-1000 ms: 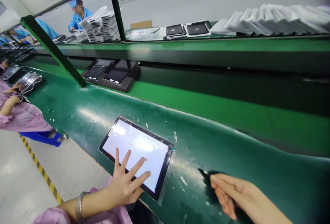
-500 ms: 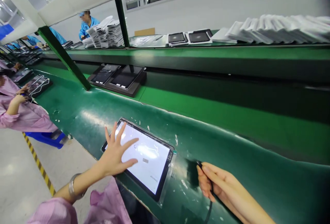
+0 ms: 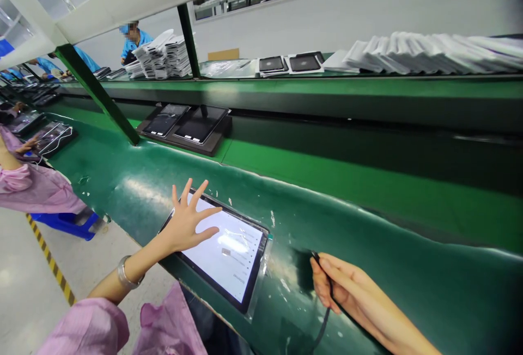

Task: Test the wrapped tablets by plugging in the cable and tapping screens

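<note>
Left hand has lifted off the glass since a second ago: then it lay flat on the near corner of the tablet, now it hangs over the far-left part with fingers spread wide, gripping nothing. Screen has changed too, from plain white to a lit page with a small grey mark and a line of text at the near edge; reads as the unit responding to touch. Tablet lies flat on the green tabletop, near edge, centre-left, in a clear film sleeve. Right hand is well apart to the right, fingers curled around a thin black cable with its tip pointing toward the tablet; it has drawn somewhat closer. Count: one tablet in work; two dark tablets side by side on a tray farther back; two more on the far shelf beside a long row of white sleeves. One co-worker's pink sleeve far left.
</note>
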`<state>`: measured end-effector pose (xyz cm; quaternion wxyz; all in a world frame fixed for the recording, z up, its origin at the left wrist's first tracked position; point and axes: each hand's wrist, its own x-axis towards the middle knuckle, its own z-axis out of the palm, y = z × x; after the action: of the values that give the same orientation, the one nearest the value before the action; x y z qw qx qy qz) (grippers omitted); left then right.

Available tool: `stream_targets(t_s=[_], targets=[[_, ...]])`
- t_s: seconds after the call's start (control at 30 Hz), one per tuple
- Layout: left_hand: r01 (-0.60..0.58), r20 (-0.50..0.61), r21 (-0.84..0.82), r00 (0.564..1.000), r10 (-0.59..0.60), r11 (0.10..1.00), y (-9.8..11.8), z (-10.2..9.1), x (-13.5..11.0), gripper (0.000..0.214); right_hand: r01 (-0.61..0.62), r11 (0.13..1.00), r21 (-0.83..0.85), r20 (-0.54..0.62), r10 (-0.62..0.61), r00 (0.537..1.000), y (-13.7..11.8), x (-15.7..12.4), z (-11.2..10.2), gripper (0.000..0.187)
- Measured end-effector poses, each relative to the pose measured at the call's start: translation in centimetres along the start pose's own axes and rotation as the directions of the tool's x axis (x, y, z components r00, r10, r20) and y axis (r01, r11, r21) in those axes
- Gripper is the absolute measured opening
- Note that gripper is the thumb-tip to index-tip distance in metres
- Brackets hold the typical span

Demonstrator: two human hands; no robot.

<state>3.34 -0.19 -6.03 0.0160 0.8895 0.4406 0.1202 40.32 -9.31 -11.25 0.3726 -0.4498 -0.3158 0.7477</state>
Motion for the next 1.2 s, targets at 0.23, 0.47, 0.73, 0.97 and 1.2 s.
stream_targets(t_s=[0.23,0.47,0.73,0.97,1.2], targets=[[0.048,0.041,-0.023,0.998,-0.047,0.999,-0.9,-1.2,-1.4,0.058,0.006,1.000,0.008,-0.001,-0.006,1.000,-0.1,0.2,0.1,0.052],[0.090,-0.027,-0.026,0.995,-0.091,0.996,-2.4,-1.8,-4.3,0.043,0.012,1.000,0.014,-0.020,-0.012,1.000,0.0,0.1,0.2,0.047],[0.147,-0.054,-0.026,0.988,-0.148,0.989,-3.0,-1.1,-4.8,0.038,0.016,0.999,0.043,-0.106,-0.011,0.994,-0.6,-0.4,1.3,0.044],[0.129,-0.066,-0.032,0.989,-0.131,0.991,-2.5,-1.0,-4.7,0.037,0.025,1.000,-0.009,-0.075,-0.026,0.997,-0.3,0.0,0.7,0.047],[0.230,-0.137,-0.029,0.963,-0.232,0.973,-3.1,-0.6,-4.7,0.035,0.060,0.998,-0.026,0.031,-0.059,0.998,0.6,0.5,-0.6,0.046]])
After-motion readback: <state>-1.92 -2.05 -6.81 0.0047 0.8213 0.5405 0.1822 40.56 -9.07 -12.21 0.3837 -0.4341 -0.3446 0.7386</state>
